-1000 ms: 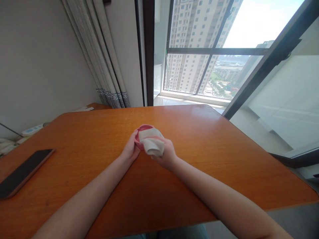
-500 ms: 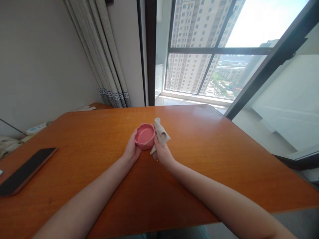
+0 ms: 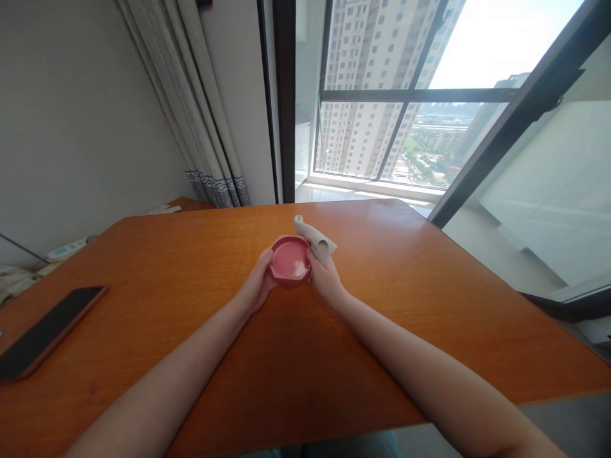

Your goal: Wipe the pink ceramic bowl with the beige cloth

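Note:
A pink bowl (image 3: 290,259) with a wavy rim is held above the middle of the table, its inside turned toward me. My left hand (image 3: 260,280) grips its left side, thumb at the rim. On the right side, my right hand (image 3: 327,277) is closed on a pale beige cloth (image 3: 317,240), pressing it against the bowl's edge. Part of the cloth sticks up behind the bowl and curls into a loose fold. The fingers of both hands are partly hidden beneath the bowl and cloth.
The brown wooden table (image 3: 191,254) spreads out around my arms. A dark flat pad or case (image 3: 52,331) lies at the left. Beyond the far edge are a grey curtain (image 3: 200,127) and a large window (image 3: 382,140). A white power strip (image 3: 69,248) lies past the left edge.
Both hands have shifted slightly right with the bowl. The bowl has tilted more toward me, and the cloth has moved along its right edge, with less of it hanging below.

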`<state>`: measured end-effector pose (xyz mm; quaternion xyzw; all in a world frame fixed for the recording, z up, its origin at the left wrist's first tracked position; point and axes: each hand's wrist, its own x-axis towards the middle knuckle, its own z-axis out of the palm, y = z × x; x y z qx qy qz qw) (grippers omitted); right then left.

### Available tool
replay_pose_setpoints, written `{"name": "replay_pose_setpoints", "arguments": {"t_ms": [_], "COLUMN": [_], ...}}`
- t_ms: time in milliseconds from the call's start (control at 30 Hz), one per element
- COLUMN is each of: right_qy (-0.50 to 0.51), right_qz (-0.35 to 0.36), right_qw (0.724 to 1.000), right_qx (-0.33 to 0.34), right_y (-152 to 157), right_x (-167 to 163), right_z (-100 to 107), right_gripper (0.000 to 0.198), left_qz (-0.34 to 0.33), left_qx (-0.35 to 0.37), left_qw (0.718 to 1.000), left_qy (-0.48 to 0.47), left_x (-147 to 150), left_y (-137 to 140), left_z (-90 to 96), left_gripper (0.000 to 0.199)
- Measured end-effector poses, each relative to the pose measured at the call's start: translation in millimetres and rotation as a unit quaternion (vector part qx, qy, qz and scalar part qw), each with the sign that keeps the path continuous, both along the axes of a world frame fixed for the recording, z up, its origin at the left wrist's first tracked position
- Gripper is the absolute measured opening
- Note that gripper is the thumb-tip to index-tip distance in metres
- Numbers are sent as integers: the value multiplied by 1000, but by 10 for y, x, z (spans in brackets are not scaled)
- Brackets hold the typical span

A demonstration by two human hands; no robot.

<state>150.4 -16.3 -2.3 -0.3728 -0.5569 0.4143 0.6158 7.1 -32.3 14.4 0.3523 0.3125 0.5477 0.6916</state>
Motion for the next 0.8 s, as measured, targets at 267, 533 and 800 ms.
{"name": "replay_pose_setpoints", "arguments": {"t_ms": [267, 533, 800], "right_qy": [25, 19, -15], "right_qz": [28, -58, -14], "right_qw": [998, 995, 1000], "right_qx": [-59, -84, -14], "right_y": [97, -165, 80], "right_x": [59, -266, 96], "right_z": [-49, -63, 0], "right_gripper": [49, 57, 48], "left_qz": [62, 75, -45], "left_qx": [-28, 38, -15], "left_qw": [996, 994, 998], "left_qy": [54, -67, -46], "left_x": [-18, 24, 27], "left_y": [81, 67, -28], "left_z": [-107, -7, -79], "left_gripper": [36, 40, 47]}}
